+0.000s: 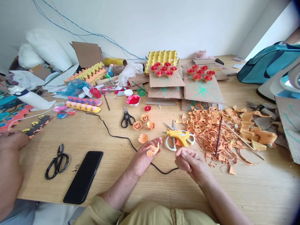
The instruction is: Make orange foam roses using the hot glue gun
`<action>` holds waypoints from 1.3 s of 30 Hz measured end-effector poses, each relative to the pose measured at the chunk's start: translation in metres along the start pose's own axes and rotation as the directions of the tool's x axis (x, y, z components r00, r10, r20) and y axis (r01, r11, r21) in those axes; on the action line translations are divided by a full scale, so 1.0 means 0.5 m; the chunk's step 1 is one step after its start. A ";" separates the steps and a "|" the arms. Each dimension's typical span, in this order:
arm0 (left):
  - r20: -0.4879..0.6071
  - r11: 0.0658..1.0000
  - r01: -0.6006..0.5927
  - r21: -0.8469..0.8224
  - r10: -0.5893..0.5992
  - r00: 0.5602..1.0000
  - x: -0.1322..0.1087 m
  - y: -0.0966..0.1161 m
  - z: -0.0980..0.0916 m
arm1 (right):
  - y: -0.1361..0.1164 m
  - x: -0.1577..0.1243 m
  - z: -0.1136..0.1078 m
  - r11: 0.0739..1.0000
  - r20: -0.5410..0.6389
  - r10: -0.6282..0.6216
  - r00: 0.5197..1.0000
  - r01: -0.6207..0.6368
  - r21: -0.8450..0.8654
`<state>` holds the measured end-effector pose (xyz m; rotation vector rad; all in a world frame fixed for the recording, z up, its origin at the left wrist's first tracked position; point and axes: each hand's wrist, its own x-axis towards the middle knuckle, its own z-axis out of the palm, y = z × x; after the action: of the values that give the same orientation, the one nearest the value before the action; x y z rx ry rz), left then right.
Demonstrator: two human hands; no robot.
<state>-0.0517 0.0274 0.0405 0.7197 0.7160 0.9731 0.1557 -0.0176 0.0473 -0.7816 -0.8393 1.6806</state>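
My left hand (142, 157) holds a small orange cup-shaped flower piece (152, 150) between thumb and fingers. To its right, my right hand (191, 162) is closed, its fingertips pinched together; whatever they may hold is too small to make out. Just beyond it a yellow glue gun (179, 135) lies across white-handled scissors (169, 143). Several orange paper flowers (137, 125) and an orange petal cup (143, 138) rest beyond my left hand, with one red flower (147, 108) behind them.
Orange scraps (203, 128) are heaped at the right. Red flowers (168, 73) stand on cardboard (166, 82) at the back. A phone (83, 177) and black scissors (57, 162) lie at left, near another person's arm (10, 168). A black cord (117, 136) crosses the table.
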 end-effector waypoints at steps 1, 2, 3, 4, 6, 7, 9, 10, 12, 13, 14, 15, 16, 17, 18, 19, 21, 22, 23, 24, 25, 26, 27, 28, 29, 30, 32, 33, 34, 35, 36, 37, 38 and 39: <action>-0.003 1.000 0.003 0.001 -0.003 1.000 0.000 0.000 -0.001 | -0.010 0.000 -0.005 0.998 -0.049 -0.070 0.996 0.070 0.006; -0.003 1.000 0.006 0.000 -0.006 1.000 0.000 -0.001 -0.001 | -0.020 0.000 -0.010 0.990 -0.100 -0.138 0.985 0.138 -0.003; -0.002 1.000 0.006 -0.003 -0.006 1.000 0.000 -0.001 -0.002 | -0.030 -0.001 -0.015 0.979 -0.158 -0.205 0.966 0.204 -0.021; 0.000 1.000 0.008 -0.008 -0.008 1.000 0.000 -0.001 -0.002 | -0.040 -0.001 -0.020 0.963 -0.212 -0.268 0.940 0.265 -0.044; 0.003 1.000 0.000 -0.012 0.000 1.000 -0.001 -0.002 -0.003 | -0.055 -0.001 -0.029 0.931 -0.294 -0.363 0.884 0.353 -0.091; 0.006 1.000 -0.013 -0.004 0.013 1.000 -0.001 -0.002 -0.004 | -0.059 -0.002 -0.033 0.918 -0.323 -0.395 0.860 0.381 -0.107; 0.017 0.998 -0.052 0.035 0.052 0.999 -0.002 -0.001 -0.004 | -0.059 -0.002 -0.039 0.907 -0.362 -0.420 0.832 0.402 -0.128; 0.026 0.995 -0.075 0.062 0.073 0.997 -0.002 -0.001 -0.004 | -0.055 -0.002 -0.040 0.909 -0.371 -0.415 0.831 0.391 -0.141; 0.042 0.986 -0.114 0.123 0.109 0.993 -0.003 0.000 -0.001 | -0.041 -0.002 -0.038 0.928 -0.347 -0.363 0.864 0.303 -0.217; 0.046 0.980 -0.128 0.153 0.123 0.991 -0.004 0.001 0.000 | -0.033 -0.001 -0.035 0.929 -0.310 -0.322 0.895 0.235 -0.285; 0.050 0.973 -0.141 0.181 0.134 0.990 -0.005 0.001 0.001 | -0.026 -0.001 -0.030 0.912 -0.253 -0.275 0.928 0.169 -0.373; 0.055 0.966 -0.153 0.208 0.145 0.988 -0.006 0.001 0.002 | -0.019 -0.001 -0.025 0.875 -0.182 -0.233 0.955 0.124 -0.469; 0.063 0.958 -0.166 0.233 0.156 0.986 -0.007 0.001 0.003 | -0.014 -0.001 -0.020 0.820 -0.105 -0.209 0.972 0.116 -0.561; 0.074 0.949 -0.183 0.256 0.169 0.983 -0.008 0.000 0.003 | -0.010 -0.001 -0.014 0.756 -0.030 -0.200 0.979 0.135 -0.640; 0.088 0.938 -0.203 0.279 0.186 0.979 -0.010 0.000 0.003 | -0.008 -0.001 -0.010 0.693 0.027 -0.213 0.977 0.170 -0.700; 0.102 0.925 -0.226 0.305 0.204 0.974 -0.011 -0.001 0.002 | -0.008 -0.002 -0.007 0.635 0.062 -0.236 0.970 0.202 -0.746; 0.123 0.886 -0.274 0.374 0.245 0.962 -0.013 -0.003 0.000 | -0.010 -0.003 -0.003 0.547 0.081 -0.303 0.950 0.243 -0.801; 0.133 0.858 -0.297 0.418 0.265 0.955 -0.014 -0.003 -0.001 | -0.012 -0.004 -0.002 0.520 0.080 -0.337 0.938 0.257 -0.814; 0.145 0.824 -0.320 0.467 0.286 0.947 -0.014 -0.004 -0.002 | -0.014 -0.005 -0.001 0.503 0.084 -0.365 0.927 0.272 -0.820; 0.162 0.783 -0.346 0.517 0.307 0.938 -0.015 -0.004 -0.003 | -0.014 -0.005 0.000 0.495 0.094 -0.378 0.921 0.287 -0.820; 0.182 0.736 -0.373 0.566 0.330 0.926 -0.016 -0.004 -0.002 | -0.014 -0.006 0.001 0.496 0.106 -0.378 0.920 0.298 -0.816; 0.205 0.686 -0.400 0.608 0.351 0.914 -0.017 -0.003 -0.002 | -0.013 -0.007 0.002 0.507 0.112 -0.369 0.923 0.301 -0.808; 0.228 0.637 -0.424 0.644 0.369 0.901 -0.019 -0.003 0.000 | -0.011 -0.008 0.004 0.528 0.110 -0.351 0.930 0.294 -0.797; 0.250 0.591 -0.445 0.673 0.385 0.889 -0.019 -0.002 0.002 | -0.008 -0.008 0.005 0.559 0.099 -0.327 0.940 0.277 -0.781; 0.268 0.549 -0.463 0.696 0.399 0.877 -0.020 -0.002 0.005 | -0.004 -0.009 0.007 0.599 0.084 -0.297 0.951 0.254 -0.760; 0.283 0.509 -0.478 0.716 0.414 0.865 -0.021 -0.001 0.009 | 0.000 -0.009 0.009 0.643 0.069 -0.260 0.963 0.225 -0.732; 0.310 0.431 -0.506 0.747 0.448 0.839 -0.023 0.000 0.016 | 0.010 -0.009 0.014 0.733 0.051 -0.151 0.987 0.147 -0.664; 0.324 0.389 -0.522 0.759 0.469 0.822 -0.024 0.001 0.020 | 0.014 -0.009 0.016 0.774 0.047 -0.090 0.995 0.100 -0.625; 0.338 0.346 -0.536 0.770 0.491 0.803 -0.025 0.001 0.023 | 0.017 -0.009 0.019 0.811 0.047 -0.038 0.998 0.058 -0.582; 0.353 0.305 -0.549 0.778 0.510 0.784 -0.026 0.000 0.025 | 0.020 -0.008 0.021 0.845 0.051 0.001 0.999 0.026 -0.533; 0.370 0.264 -0.562 0.784 0.527 0.765 -0.027 0.000 0.027 | 0.020 -0.008 0.022 0.879 0.059 0.028 0.998 0.003 -0.477; 0.388 0.227 -0.574 0.787 0.541 0.746 -0.028 0.000 0.029 | 0.020 -0.006 0.023 0.908 0.073 0.045 0.996 -0.011 -0.419; 0.407 0.194 -0.586 0.787 0.551 0.728 -0.028 0.000 0.030 | 0.020 -0.005 0.024 0.931 0.089 0.054 0.995 -0.018 -0.365; 0.427 0.166 -0.599 0.783 0.558 0.712 -0.029 0.000 0.031 | 0.019 -0.003 0.025 0.947 0.102 0.056 0.993 -0.021 -0.321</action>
<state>-0.0449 0.0110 0.0521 2.1418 0.9406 1.2325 0.1411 -0.0226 0.0463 -0.9357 -1.2014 1.6542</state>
